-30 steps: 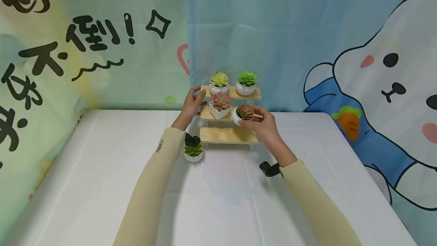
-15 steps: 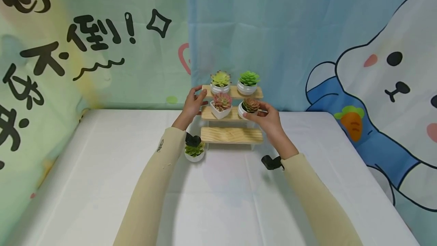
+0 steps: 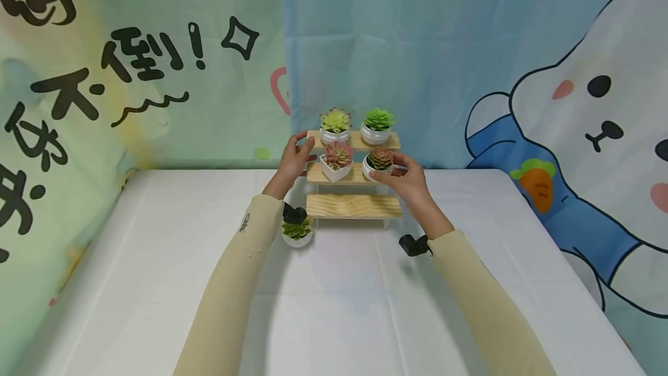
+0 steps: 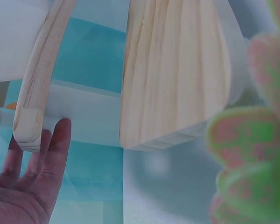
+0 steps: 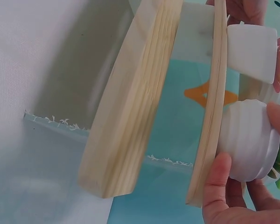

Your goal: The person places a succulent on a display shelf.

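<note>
A three-tier wooden plant stand (image 3: pixel 355 206) stands at the back of the table. My left hand (image 3: pixel 293 158) holds its left end by the upper boards; in the left wrist view, fingers (image 4: pixel 53 161) touch a board's end. My right hand (image 3: pixel 409 179) pinches the white round pot of a reddish-brown succulent (image 3: pixel 380 159) at the middle tier's right end. In the right wrist view that pot (image 5: pixel 248 140) meets the board, thumb and fingers around it. A pink succulent in an angular white pot (image 3: pixel 336 161) sits left of it.
On the top tier stand a yellow-green succulent (image 3: pixel 335 123) and a bright green one (image 3: pixel 378 123). Another potted green succulent (image 3: pixel 297 231) is on the white table (image 3: pixel 334 306) under my left wrist. Printed fabric (image 3: pixel 407 62) hangs close behind the stand.
My right hand has moved the brown succulent's pot back and slightly right, from the middle tier's front edge onto the board. My left hand has stayed at the stand's left end.
</note>
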Tool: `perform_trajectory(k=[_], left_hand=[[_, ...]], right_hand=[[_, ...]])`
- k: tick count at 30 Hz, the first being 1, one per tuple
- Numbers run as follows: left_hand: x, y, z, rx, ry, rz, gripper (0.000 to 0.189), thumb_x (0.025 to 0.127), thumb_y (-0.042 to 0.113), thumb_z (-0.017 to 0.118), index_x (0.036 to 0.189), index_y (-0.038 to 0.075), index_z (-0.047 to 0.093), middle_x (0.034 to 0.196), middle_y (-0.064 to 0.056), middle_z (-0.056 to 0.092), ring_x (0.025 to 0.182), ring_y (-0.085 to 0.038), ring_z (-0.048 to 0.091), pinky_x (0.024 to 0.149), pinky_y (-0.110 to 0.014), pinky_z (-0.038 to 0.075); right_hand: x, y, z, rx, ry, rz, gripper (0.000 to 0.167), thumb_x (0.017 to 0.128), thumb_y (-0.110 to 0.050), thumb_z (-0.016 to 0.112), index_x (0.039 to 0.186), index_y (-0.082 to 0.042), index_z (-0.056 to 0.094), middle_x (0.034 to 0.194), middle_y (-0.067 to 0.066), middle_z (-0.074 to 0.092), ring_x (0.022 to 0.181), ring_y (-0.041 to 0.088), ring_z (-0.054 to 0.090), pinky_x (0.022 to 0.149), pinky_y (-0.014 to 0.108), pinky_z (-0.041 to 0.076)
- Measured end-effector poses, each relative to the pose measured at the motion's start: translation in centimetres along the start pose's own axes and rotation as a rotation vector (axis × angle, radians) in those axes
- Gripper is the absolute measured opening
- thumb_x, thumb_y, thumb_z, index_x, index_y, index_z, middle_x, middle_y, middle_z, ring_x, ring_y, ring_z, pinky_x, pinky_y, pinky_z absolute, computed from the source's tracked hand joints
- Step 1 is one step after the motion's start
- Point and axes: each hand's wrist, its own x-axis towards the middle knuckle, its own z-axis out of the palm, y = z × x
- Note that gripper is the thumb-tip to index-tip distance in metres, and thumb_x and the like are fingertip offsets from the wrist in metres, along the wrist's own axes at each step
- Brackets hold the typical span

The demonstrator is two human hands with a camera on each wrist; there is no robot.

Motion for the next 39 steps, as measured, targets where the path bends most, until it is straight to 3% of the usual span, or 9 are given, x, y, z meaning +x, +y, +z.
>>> perform_trajectory(k=[13, 20, 26, 32, 39], left_hand=[[-0.1, -0.3, 0.1, -0.009, -0.001, -0.002, 0.055, 0.105, 0.041, 0.043, 0.152, 0.016, 0.028, 0.147, -0.016, 0.044, 0.126, -0.036, 0.052, 0.097, -0.059, 0.043], [-0.1, -0.2, 0.1, 0.005, 0.005, 0.005, 0.055, 0.105, 0.041, 0.043, 0.152, 0.016, 0.029, 0.146, -0.017, 0.045, 0.125, -0.034, 0.054, 0.095, -0.058, 0.045], [-0.1, 0.1, -0.1, 0.015, 0.001, 0.009, 0.056, 0.105, 0.042, 0.042, 0.153, 0.016, 0.028, 0.145, -0.018, 0.046, 0.125, -0.035, 0.054, 0.095, -0.059, 0.044], [-0.1, 0.2, -0.2, 0.018, -0.008, 0.02, 0.057, 0.105, 0.042, 0.042, 0.153, 0.016, 0.027, 0.146, -0.016, 0.045, 0.125, -0.034, 0.053, 0.097, -0.06, 0.043], [-0.1, 0.0, 0.0, 0.011, 0.0, 0.009, 0.057, 0.104, 0.043, 0.043, 0.153, 0.017, 0.027, 0.145, -0.016, 0.045, 0.124, -0.034, 0.054, 0.096, -0.059, 0.044]], right_hand=[[-0.2, 0.5, 0.3, 0.003, 0.044, -0.034, 0.072, 0.09, -0.017, 0.072, 0.15, -0.006, 0.034, 0.146, 0.019, 0.038, 0.126, 0.034, 0.043, 0.098, 0.044, 0.041], [-1.3, 1.2, 0.4, 0.091, 0.103, -0.009, 0.077, 0.089, -0.021, 0.074, 0.152, -0.007, 0.03, 0.146, 0.016, 0.035, 0.128, 0.03, 0.041, 0.1, 0.041, 0.04], [-2.7, 1.4, 0.7, 0.167, 0.137, -0.029, 0.067, 0.091, -0.017, 0.071, 0.148, -0.007, 0.037, 0.138, 0.013, 0.041, 0.112, 0.017, 0.05, 0.09, 0.028, 0.046], [-4.5, 2.2, 2.3, 0.281, 0.142, -0.06, 0.056, 0.09, -0.006, 0.07, 0.139, 0.0, 0.043, 0.122, 0.007, 0.046, 0.092, 0.006, 0.054, 0.077, 0.015, 0.049], [-5.8, 3.8, 4.9, 0.279, 0.08, -0.023, 0.054, 0.089, -0.007, 0.073, 0.135, 0.0, 0.046, 0.123, 0.012, 0.047, 0.091, 0.008, 0.055, 0.076, 0.015, 0.049]])
